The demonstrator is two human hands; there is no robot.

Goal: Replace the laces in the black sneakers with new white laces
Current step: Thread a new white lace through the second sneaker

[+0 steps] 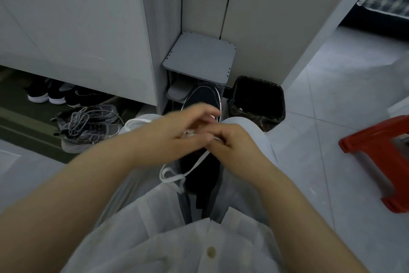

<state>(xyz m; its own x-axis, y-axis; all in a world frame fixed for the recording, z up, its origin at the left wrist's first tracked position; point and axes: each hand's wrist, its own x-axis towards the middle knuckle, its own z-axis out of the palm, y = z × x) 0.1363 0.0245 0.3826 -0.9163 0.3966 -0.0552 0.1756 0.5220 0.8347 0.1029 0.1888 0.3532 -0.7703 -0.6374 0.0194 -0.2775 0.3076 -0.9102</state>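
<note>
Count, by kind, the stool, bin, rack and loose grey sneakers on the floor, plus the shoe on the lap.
Red stool: 1
Black bin: 1
Grey rack: 1
Grey sneakers: 2
Black sneaker on lap: 1
Total: 6

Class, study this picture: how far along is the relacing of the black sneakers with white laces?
Done: a white lace is already at the black sneaker between the knees; the eyelets are hidden. In hand: the right hand pinches the lace over the shoe; the left hand beside it is too blurred to judge. Left: slack loops hang loose, nothing is tied, and no second relaced sneaker shows.
</note>
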